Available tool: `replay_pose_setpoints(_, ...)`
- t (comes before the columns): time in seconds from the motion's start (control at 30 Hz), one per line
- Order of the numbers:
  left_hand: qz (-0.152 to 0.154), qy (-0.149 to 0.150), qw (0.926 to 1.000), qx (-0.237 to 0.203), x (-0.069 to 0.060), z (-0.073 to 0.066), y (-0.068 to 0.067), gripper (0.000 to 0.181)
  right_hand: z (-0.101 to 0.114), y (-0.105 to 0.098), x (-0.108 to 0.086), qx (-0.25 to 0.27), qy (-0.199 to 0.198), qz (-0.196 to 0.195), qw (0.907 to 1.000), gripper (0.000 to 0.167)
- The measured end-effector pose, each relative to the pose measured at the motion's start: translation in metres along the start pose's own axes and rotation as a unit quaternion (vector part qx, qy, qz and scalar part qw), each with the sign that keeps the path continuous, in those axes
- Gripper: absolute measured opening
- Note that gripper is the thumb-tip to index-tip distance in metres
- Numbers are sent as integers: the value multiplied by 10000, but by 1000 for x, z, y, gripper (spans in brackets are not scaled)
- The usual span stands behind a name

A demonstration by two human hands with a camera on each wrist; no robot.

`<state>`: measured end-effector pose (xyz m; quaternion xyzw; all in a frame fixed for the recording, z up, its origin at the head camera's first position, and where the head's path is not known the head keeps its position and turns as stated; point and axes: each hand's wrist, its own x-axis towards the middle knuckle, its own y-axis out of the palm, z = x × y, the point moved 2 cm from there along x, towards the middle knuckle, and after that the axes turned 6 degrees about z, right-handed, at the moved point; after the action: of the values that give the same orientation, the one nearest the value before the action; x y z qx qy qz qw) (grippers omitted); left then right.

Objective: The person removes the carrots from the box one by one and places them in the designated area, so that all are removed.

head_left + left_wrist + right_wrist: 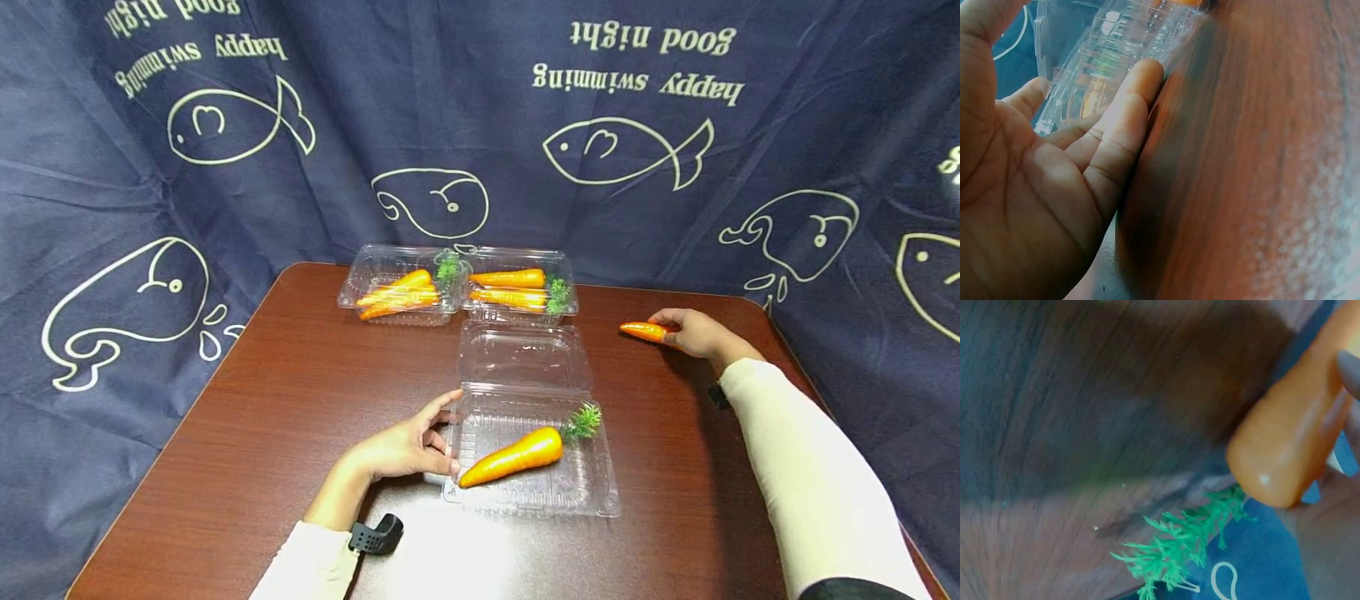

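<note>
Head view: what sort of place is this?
Probably a curtained tabletop workspace: a dark blue, pale-patterned fabric curtain, a brown wood-grained table, and an open clear plastic box holding an orange tapered carrot.

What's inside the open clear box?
One orange carrot with a green top lies in the open box. Whatever is directly under the carrot is covered and cannot be seen.

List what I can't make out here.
Head view: the green top of the carrot in the right hand, hidden by that hand.
Right wrist view: that carrot's tip, cut off by the upper right corner.
Left wrist view: most of an orange shape, cut off by the top edge.
</note>
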<state>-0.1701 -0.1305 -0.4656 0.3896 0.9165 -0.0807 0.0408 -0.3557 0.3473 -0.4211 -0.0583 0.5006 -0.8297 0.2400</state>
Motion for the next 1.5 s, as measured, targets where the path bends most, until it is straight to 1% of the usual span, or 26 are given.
replay_pose_setpoints(0.13,33,47,10000,69,0,1,0,102,-2,4,2,-329,-184,-492,9981,32)
replay_pose_setpoints(0.23,29,25,10000,59,0,0,0,103,-2,6,2,-521,-286,-686,9959,33)
replay_pose_setpoints(0.37,4,-54,10000,33,0,-1,1,104,-3,6,1,-515,-136,-621,9966,33)
replay_pose_setpoints(0.53,17,-41,10000,7,-1,-1,0,104,-5,6,1,-272,191,-485,9983,34)
replay_pose_setpoints(0.6,30,-27,10000,9,-1,-1,0,104,-5,6,0,-168,212,-473,9985,35)
replay_pose_setpoints(0.83,21,-31,10000,52,0,-2,-1,102,-1,7,-3,75,-77,-689,9976,36)
replay_pose_setpoints(1.03,17,-12,10000,-20,0,0,0,102,3,11,-8,-205,-181,-847,9960,35)
replay_pose_setpoints(1.13,21,0,10000,0,1,0,0,102,5,13,-12,-299,-312,-986,9942,34)
replay_pose_setpoints(1.3,41,47,10000,35,1,2,-1,102,12,15,-16,-225,-597,-1298,9895,32)
replay_pose_setpoints(1.5,44,83,9999,89,0,1,-1,102,24,17,-20,-147,-809,-1518,9850,32)
